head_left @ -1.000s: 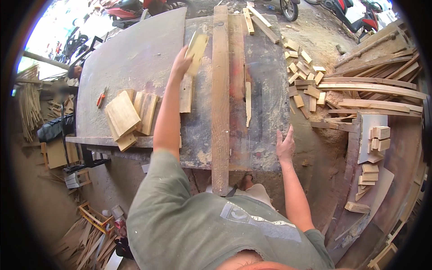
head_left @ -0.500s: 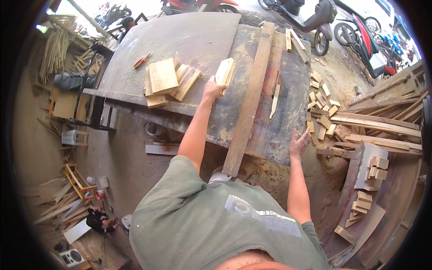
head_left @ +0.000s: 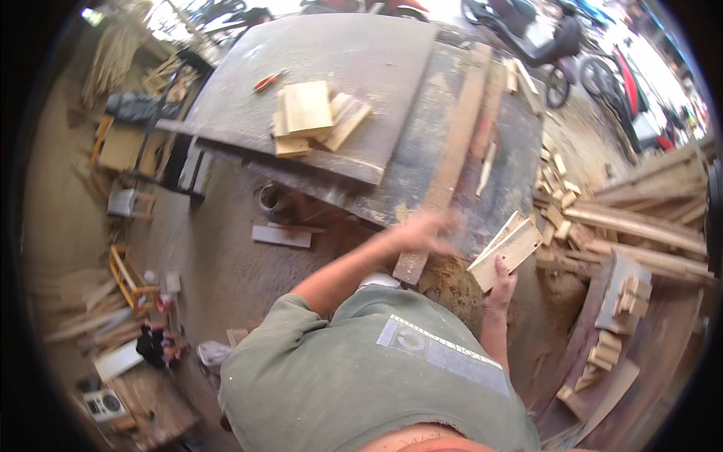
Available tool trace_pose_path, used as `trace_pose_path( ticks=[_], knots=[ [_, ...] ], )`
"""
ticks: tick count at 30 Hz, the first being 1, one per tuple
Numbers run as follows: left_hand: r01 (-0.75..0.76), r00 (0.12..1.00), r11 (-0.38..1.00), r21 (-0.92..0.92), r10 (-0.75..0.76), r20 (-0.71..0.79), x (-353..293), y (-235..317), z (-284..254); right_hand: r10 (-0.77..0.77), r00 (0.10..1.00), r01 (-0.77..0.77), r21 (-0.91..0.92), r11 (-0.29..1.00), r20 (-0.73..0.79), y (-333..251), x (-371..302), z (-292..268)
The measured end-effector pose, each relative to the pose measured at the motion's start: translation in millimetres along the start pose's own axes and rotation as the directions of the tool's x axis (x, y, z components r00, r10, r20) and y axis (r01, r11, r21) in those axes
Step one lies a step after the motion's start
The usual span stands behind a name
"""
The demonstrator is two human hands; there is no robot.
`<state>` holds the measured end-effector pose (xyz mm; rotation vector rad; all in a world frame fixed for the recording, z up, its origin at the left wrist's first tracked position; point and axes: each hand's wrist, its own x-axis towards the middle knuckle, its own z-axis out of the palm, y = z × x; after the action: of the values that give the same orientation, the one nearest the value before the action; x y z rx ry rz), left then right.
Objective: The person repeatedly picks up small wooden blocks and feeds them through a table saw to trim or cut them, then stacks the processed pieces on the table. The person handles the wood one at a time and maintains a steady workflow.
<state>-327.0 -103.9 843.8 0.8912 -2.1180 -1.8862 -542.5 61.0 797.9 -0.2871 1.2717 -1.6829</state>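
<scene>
Two short pale boards [head_left: 514,248] are gripped in the right hand [head_left: 500,290], thumb over the upper face, at the table's near edge. The left hand [head_left: 425,230] is blurred by motion; its thumb and fingers appear spread over the near end of a long plank [head_left: 461,128]. Beyond both hands, a worn, stained table [head_left: 422,151] is dusted with sawdust. A thin stick [head_left: 486,169] is seen beyond the right hand. Farther left of the left hand, stacked wood pieces [head_left: 307,109] and a red-handled tool [head_left: 267,80] are borne on a grey sheet [head_left: 361,60]. Offcuts [head_left: 557,188] are heaped beyond the right hand; farthest, a scooter [head_left: 520,30] is parked.
</scene>
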Motion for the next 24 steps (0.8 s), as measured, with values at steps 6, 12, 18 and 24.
trace_pose_path(
  ticks=[6,12,18,24],
  knots=[
    [0.663,0.541,0.420,0.619,0.302,-0.785,-16.5,-158.5,-325.8,-0.110,0.795,0.109,-0.039,0.993,-0.596,33.5,-19.0,-128.5],
    [0.911,0.296,0.300,0.281,-0.003,-0.955,-13.7,-203.4,-387.0,-0.071,0.552,0.180,0.036,0.983,-0.831,58.0,-46.0,-297.9],
    [0.945,-0.020,0.323,-0.047,-0.086,-0.996,18.6,-186.6,-382.1,-0.408,0.433,0.458,-0.194,0.868,-0.804,-120.7,-103.2,-472.2],
    [0.456,0.119,0.770,-0.446,-0.550,-0.827,-15.7,-206.7,-453.2,-0.635,0.052,-0.131,-0.635,0.761,-0.771,-255.6,-92.5,-482.3]
  ],
)
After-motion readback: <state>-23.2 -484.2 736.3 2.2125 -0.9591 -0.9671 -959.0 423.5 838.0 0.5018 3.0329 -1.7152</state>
